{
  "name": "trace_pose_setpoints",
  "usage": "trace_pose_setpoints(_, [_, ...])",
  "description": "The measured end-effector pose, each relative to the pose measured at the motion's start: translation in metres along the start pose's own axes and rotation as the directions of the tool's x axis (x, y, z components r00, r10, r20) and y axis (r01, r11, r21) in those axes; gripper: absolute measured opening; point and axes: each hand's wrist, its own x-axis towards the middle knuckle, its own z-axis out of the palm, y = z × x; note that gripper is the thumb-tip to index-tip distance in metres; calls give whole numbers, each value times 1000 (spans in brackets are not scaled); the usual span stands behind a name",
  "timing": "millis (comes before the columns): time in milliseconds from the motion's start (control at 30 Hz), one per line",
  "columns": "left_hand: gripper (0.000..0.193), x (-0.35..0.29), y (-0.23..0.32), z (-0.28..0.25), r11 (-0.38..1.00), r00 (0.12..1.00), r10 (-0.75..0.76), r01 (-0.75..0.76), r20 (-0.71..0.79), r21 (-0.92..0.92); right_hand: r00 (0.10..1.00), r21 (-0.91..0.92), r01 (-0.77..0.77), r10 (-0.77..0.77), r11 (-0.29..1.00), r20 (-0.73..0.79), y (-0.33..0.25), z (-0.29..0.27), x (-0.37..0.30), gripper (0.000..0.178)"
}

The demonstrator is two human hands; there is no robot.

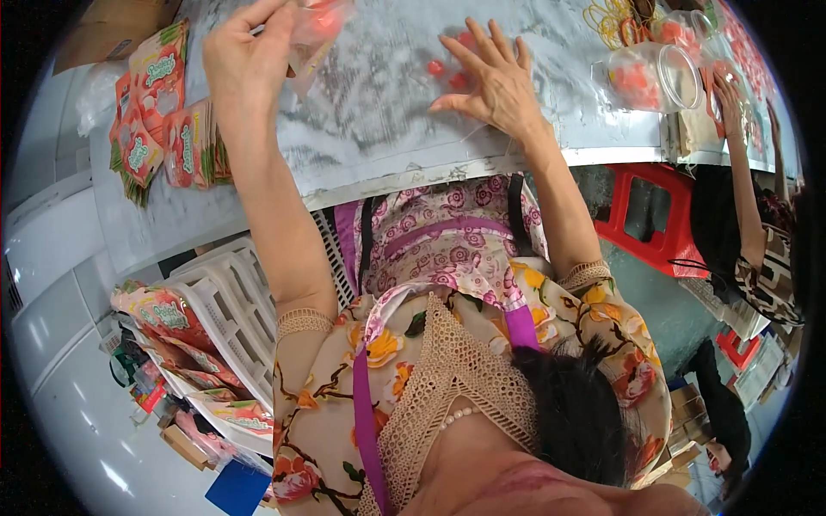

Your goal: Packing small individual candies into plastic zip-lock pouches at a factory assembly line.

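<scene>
At the table's far left-centre, my left hand (248, 56) is closed, thumb and fingers pinching a small clear plastic bag (320, 33) with red pieces inside. The bag hangs to the right of the fingers, its top cut off by the picture's edge. My right hand (495, 90) lies palm down with fingers spread over the grey-white tabletop (379, 120). Small round red pieces (435, 67) that look like candies sit beside and between its fingers; some are partly covered by the hand.
Printed red-and-green pouches (191, 142) stand in piles at the left. A clear jar (641, 79) of red pieces lies at the right, by yellow rubber bands (607, 21). Beyond it a co-worker's hand (727, 90) rests on the table. Below are a red stool (632, 215) and white crates (225, 305).
</scene>
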Motion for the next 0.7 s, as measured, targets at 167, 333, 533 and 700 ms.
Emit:
trace_pose_setpoints(167, [29, -6, -16, -9, 996, 998, -36, 30, 59, 86, 994, 48, 34, -38, 998, 103, -10, -2, -2, 62])
trace_pose_setpoints(333, [28, -21, 9, 10, 999, 999, -3, 2, 39, 39, 996, 20, 72, -73, 997, 49, -12, 4, -10, 31])
trace_pose_setpoints(533, [30, -20, -22, 5, 990, 986, 135, -139, 98, 31, 992, 122, 72, -59, 990, -109, -5, 7, -3, 14])
trace_pose_setpoints(700, [26, -30, -21, 19, 960, 966, 199, -226, 166, 163, 758, 657, -542, 642, 523, 114, -1, -13, 23, 13])
